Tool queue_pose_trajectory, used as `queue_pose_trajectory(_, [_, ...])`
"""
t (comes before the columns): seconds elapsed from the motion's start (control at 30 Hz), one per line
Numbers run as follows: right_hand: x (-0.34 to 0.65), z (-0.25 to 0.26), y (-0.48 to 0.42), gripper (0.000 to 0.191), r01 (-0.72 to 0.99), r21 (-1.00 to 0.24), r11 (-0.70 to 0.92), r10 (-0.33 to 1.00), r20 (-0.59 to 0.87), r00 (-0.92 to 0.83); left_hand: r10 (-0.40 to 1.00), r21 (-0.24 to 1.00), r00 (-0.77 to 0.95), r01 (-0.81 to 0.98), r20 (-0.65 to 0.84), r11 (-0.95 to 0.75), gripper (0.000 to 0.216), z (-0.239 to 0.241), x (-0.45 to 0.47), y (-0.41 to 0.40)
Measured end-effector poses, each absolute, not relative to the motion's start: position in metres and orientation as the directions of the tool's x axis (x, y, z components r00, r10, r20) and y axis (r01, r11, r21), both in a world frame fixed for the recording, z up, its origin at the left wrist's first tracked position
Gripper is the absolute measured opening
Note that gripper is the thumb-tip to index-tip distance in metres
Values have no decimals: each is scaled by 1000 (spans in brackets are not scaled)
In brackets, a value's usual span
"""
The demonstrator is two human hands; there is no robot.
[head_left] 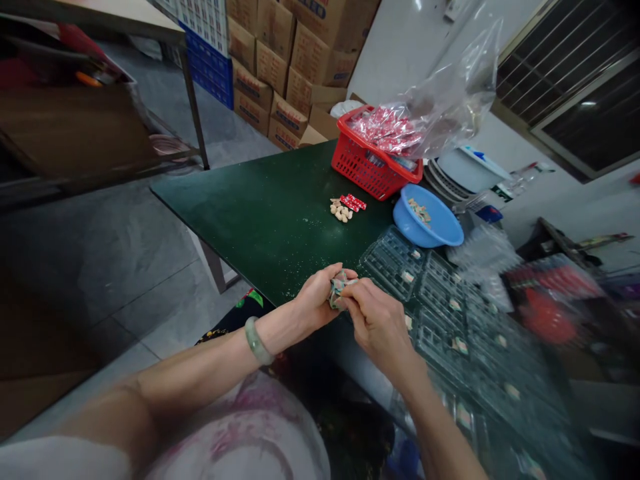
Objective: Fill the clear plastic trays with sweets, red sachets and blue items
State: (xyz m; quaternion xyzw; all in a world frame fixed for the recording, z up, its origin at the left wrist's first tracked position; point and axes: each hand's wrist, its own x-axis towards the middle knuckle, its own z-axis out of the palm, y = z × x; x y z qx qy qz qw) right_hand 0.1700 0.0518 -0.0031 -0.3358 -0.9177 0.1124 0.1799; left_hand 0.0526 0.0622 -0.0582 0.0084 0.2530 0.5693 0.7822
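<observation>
Both my hands meet over the near edge of the dark green table [270,207]. My left hand [316,297], with a pale green bangle on its wrist, and my right hand [376,319] are closed together on a small crumpled wrapper [338,288] between the fingertips. Just right of my hands lie clear plastic compartment trays [440,307], some cells holding small pieces. Farther out on the table sit a small heap of pale nut-like pieces [341,211] and a few red wrappers [353,202].
A blue bowl [430,230] with a few pieces stands beyond the trays. A red basket [367,163] holds a clear bag of red packets [400,127]. Cardboard boxes [290,60] are stacked at the back wall. Grey tiled floor lies to the left.
</observation>
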Motion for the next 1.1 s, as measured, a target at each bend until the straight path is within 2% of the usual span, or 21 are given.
queue_pose_trajectory(0.07, [170,-6,51,17,607,-286,741,671,267,-692,897,295,234,-887,-376,354,26,-60,55,61])
queue_pose_trajectory(0.27, [173,-13,50,14,681,-267,682,730,305,-611,896,315,269,-868,-352,384,27,-57,59,58])
queue_pose_trajectory(0.53, [171,-21,47,22,717,-194,670,735,312,-603,867,322,264,-850,-423,416,27,-54,62,57])
queue_pose_trajectory(0.73, [175,-19,46,22,759,-262,596,802,243,-546,875,340,256,-848,-411,407,25,-60,61,58])
queue_pose_trajectory(0.9, [175,-25,43,17,733,-268,625,776,312,-548,874,323,258,-856,-412,405,26,-58,62,59])
queue_pose_trajectory(1.0, [176,-29,41,17,684,-356,637,768,369,-523,868,297,281,-858,-409,418,29,-58,62,59])
queue_pose_trajectory(1.1, [180,-24,44,14,616,-496,612,791,372,-486,874,333,306,-836,-378,437,29,-59,61,58])
